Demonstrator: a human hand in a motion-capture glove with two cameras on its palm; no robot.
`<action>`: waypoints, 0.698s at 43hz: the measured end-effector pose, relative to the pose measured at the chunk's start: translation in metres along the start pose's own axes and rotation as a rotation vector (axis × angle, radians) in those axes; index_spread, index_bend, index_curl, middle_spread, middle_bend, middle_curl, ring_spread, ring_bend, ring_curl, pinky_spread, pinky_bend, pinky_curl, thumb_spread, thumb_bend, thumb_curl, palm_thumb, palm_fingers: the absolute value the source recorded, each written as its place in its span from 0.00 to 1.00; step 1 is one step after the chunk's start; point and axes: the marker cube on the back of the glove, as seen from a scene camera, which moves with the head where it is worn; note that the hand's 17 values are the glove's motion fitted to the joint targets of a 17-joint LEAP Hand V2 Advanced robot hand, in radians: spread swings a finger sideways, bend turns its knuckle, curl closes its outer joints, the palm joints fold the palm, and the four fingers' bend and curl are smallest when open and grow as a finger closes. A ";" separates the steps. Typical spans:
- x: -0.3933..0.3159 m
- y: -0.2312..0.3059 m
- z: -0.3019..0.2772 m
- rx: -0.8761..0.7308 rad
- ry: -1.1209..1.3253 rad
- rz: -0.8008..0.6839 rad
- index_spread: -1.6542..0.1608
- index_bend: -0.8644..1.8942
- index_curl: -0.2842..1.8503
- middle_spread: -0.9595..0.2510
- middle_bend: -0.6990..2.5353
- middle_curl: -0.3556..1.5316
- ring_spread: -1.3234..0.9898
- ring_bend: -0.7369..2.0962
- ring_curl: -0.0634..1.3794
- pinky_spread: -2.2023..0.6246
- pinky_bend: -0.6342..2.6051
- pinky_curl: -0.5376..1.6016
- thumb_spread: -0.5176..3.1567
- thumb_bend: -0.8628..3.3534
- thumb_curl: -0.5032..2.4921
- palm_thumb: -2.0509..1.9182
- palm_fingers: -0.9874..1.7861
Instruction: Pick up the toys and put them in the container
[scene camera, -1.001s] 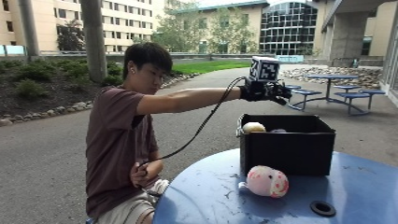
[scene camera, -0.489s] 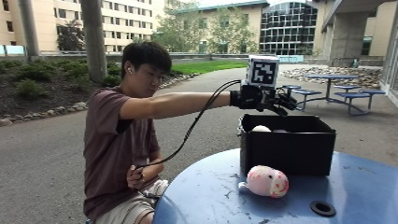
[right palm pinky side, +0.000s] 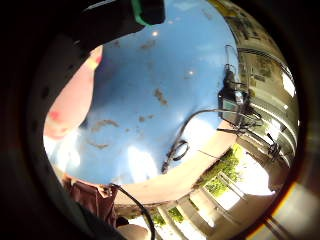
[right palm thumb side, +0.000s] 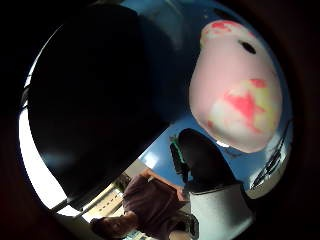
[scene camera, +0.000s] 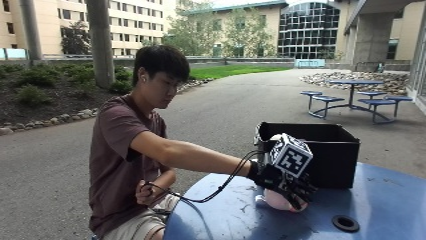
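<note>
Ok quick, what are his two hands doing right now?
Right hand: down on the pink toy; grip cannot be told.
Bare hand: holds a cable.

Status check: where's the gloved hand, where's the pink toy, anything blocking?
Right hand down on pink toy, fingers draped over it, grip unconfirmed. Toy on blue table, beside black container. Nothing blocking.

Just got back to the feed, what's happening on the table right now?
A seated person's gloved right hand is down on the pink plush toy lying on the blue table, in front of the black container. The fingers lie over the toy; a closed grip isn't clear. The toy is not in the container yet.
</note>
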 end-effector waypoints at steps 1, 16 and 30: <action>-0.001 -0.004 0.008 -0.001 -0.011 -0.015 0.78 0.33 0.25 0.77 0.25 0.33 0.57 0.36 0.32 0.80 0.51 0.42 0.53 0.21 0.33 0.58 0.26; -0.001 -0.027 0.034 0.409 -0.150 0.005 0.79 0.40 0.24 0.72 0.35 0.34 0.45 0.64 0.43 0.64 0.53 0.41 0.54 0.29 0.40 0.76 0.78; 0.011 0.019 -0.049 0.448 -0.183 0.075 0.75 0.57 0.36 0.61 0.54 0.49 0.42 0.69 0.52 0.65 0.50 0.44 0.39 0.24 0.51 0.72 0.74</action>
